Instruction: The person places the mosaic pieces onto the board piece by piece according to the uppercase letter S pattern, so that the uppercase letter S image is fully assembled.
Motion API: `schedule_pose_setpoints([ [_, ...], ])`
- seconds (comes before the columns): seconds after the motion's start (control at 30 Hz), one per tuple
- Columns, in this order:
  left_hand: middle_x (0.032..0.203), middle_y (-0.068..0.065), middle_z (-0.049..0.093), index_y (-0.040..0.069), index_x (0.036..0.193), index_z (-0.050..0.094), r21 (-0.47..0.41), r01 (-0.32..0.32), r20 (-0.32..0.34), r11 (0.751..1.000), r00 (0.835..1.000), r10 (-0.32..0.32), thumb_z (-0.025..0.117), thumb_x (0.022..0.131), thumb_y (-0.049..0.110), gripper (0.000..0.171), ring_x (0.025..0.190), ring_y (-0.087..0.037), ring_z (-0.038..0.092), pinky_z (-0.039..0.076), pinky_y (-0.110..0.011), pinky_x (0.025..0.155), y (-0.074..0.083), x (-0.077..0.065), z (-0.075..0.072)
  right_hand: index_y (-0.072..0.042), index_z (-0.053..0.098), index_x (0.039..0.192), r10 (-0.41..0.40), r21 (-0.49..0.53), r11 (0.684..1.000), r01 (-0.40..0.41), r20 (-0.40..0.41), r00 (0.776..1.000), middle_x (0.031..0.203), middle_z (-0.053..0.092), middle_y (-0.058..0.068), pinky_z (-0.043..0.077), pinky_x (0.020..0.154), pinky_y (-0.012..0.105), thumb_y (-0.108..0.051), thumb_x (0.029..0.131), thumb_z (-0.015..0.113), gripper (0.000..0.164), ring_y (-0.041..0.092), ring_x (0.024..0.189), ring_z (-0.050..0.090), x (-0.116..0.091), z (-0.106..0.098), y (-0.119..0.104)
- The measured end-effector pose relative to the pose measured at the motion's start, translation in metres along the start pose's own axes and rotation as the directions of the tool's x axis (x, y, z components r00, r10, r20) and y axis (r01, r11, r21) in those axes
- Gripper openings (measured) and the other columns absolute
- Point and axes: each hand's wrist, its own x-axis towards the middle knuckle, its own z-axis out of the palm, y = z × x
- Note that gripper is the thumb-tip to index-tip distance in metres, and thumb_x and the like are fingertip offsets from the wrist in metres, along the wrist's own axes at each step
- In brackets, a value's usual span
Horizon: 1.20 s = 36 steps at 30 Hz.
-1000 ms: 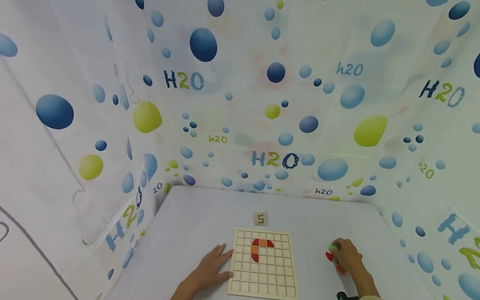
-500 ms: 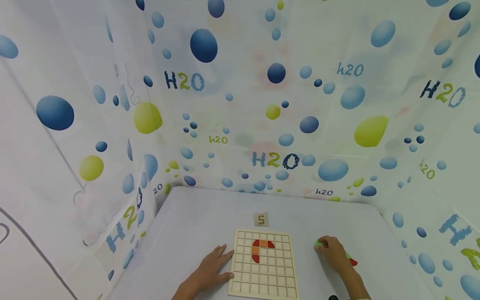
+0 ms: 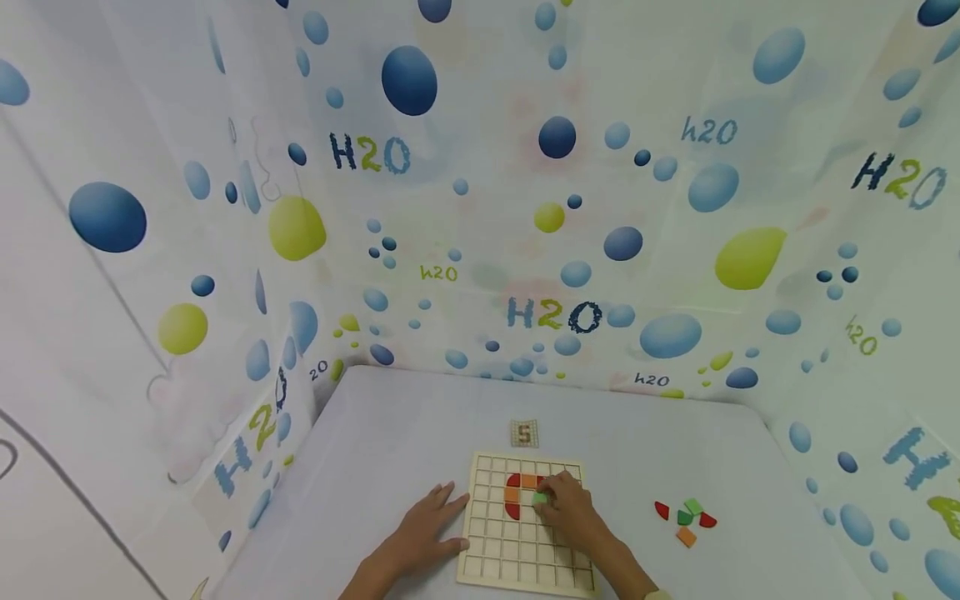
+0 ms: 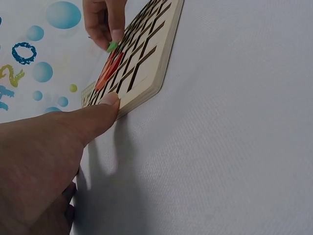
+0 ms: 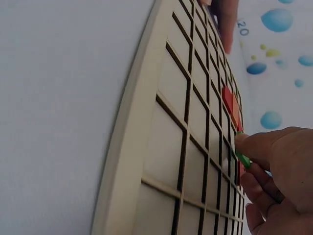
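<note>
Over the far half of the gridded board (image 3: 498, 550), the right hand (image 3: 573, 510) pinches a green tile (image 3: 539, 498) near red and orange pieces (image 3: 512, 495); the left hand (image 3: 426, 531), outspread, touches the board's left edge.

White table (image 3: 405, 425), gridded wooden board (image 3: 492, 559), small pattern card (image 3: 524, 433), loose coloured pieces (image 3: 685, 518)

Right hand (image 3: 572, 512) moved from loose pieces (image 3: 685, 518) to board (image 3: 498, 552), bringing green piece (image 3: 539, 498)

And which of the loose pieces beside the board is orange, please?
The lowest loose piece in the head view, a square; the others are two red pieces and two green pieces.
</note>
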Motion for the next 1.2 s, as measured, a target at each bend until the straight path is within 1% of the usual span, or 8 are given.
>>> schedule_pose_setpoints([
  [0.07, 0.168, -0.021, 0.037, 0.017, 0.158, 0.05, 0.004, 0.005, 0.0, 1.0, 1.0, -0.005, 0.071, 0.095, 0.057, 0.077, 0.155, -0.049, 0.03, 0.03, -0.071, 0.121, -0.001, 0.001, 0.001, -0.005, 0.07, 0.114, -0.003, 0.012, 1.0, 0.003, 0.021, 1.0, 0.104, 0.058, 0.002, 0.043, 0.079, 0.035, -0.018, 0.097, 0.077, 0.022, 0.013, 0.09, 0.052, 0.003, 0.006, -0.004],
  [0.2, 0.168, -0.021, 0.037, 0.017, 0.158, 0.05, 0.014, -0.001, -0.003, 1.0, 1.0, 0.001, 0.072, 0.095, 0.056, 0.077, 0.155, -0.049, 0.031, 0.03, -0.071, 0.12, -0.002, 0.001, 0.002, -0.007, 0.071, 0.111, -0.005, 0.009, 1.0, 0.005, 0.026, 1.0, 0.102, 0.059, 0.0, 0.051, 0.077, 0.032, -0.016, 0.095, 0.08, 0.02, 0.013, 0.089, 0.057, 0.006, 0.015, -0.007],
  [0.53, 0.167, -0.022, 0.037, 0.014, 0.157, 0.051, -0.007, -0.01, -0.016, 1.0, 1.0, 0.01, 0.073, 0.096, 0.054, 0.076, 0.155, -0.05, 0.03, 0.03, -0.073, 0.12, 0.001, 0.001, 0.001, -0.008, 0.07, 0.104, 0.0, 0.031, 1.0, -0.001, 0.044, 0.999, 0.097, 0.058, -0.001, 0.053, 0.074, 0.028, -0.013, 0.093, 0.081, 0.016, 0.012, 0.088, 0.055, 0.003, 0.013, -0.011],
  [0.67, 0.168, -0.022, 0.037, 0.015, 0.157, 0.051, -0.001, -0.01, -0.016, 1.0, 1.0, 0.01, 0.073, 0.096, 0.054, 0.076, 0.155, -0.05, 0.03, 0.03, -0.073, 0.119, 0.002, 0.001, 0.001, -0.012, 0.071, 0.102, 0.008, -0.013, 1.0, -0.007, 0.044, 0.999, 0.097, 0.059, -0.004, 0.051, 0.079, 0.038, -0.017, 0.092, 0.083, 0.015, 0.013, 0.089, 0.057, 0.003, 0.013, -0.013],
  [0.77, 0.168, -0.022, 0.036, 0.016, 0.158, 0.05, -0.004, -0.008, -0.014, 1.0, 1.0, 0.008, 0.073, 0.096, 0.054, 0.076, 0.155, -0.05, 0.03, 0.03, -0.073, 0.119, 0.0, 0.001, 0.001, -0.014, 0.072, 0.102, 0.004, -0.032, 0.999, -0.002, 0.041, 0.999, 0.097, 0.061, -0.005, 0.048, 0.08, 0.046, -0.018, 0.092, 0.083, 0.015, 0.015, 0.09, 0.058, 0.002, 0.013, -0.013],
  [0.9, 0.168, -0.023, 0.036, 0.016, 0.158, 0.05, -0.016, -0.013, -0.017, 1.0, 1.0, 0.013, 0.071, 0.096, 0.056, 0.077, 0.155, -0.052, 0.029, 0.029, -0.075, 0.119, -0.003, 0.002, 0.003, -0.013, 0.074, 0.101, -0.029, -0.041, 0.999, 0.031, 0.035, 0.999, 0.099, 0.064, -0.003, 0.051, 0.082, 0.05, -0.016, 0.091, 0.083, 0.014, 0.02, 0.092, 0.061, 0.0, 0.013, -0.013],
  [1.07, 0.168, -0.022, 0.036, 0.019, 0.159, 0.049, -0.024, -0.007, -0.034, 1.0, 0.999, 0.006, 0.069, 0.096, 0.06, 0.078, 0.155, -0.051, 0.028, 0.027, -0.074, 0.12, -0.007, 0.003, 0.007, -0.012, 0.077, 0.102, -0.078, -0.086, 0.993, 0.08, 0.02, 0.997, 0.102, 0.066, -0.003, 0.049, 0.086, 0.055, -0.016, 0.091, 0.083, 0.013, 0.023, 0.094, 0.061, -0.003, 0.015, -0.012],
  [1.2, 0.168, -0.021, 0.036, 0.018, 0.158, 0.051, -0.04, -0.005, -0.035, 0.999, 0.999, 0.003, 0.071, 0.095, 0.058, 0.077, 0.156, -0.051, 0.028, 0.027, -0.073, 0.121, -0.008, 0.003, 0.007, -0.013, 0.079, 0.106, -0.077, -0.119, 0.99, 0.08, 0.031, 0.997, 0.105, 0.066, -0.004, 0.048, 0.088, 0.061, -0.018, 0.093, 0.081, 0.014, 0.022, 0.095, 0.061, -0.007, 0.014, -0.012],
])
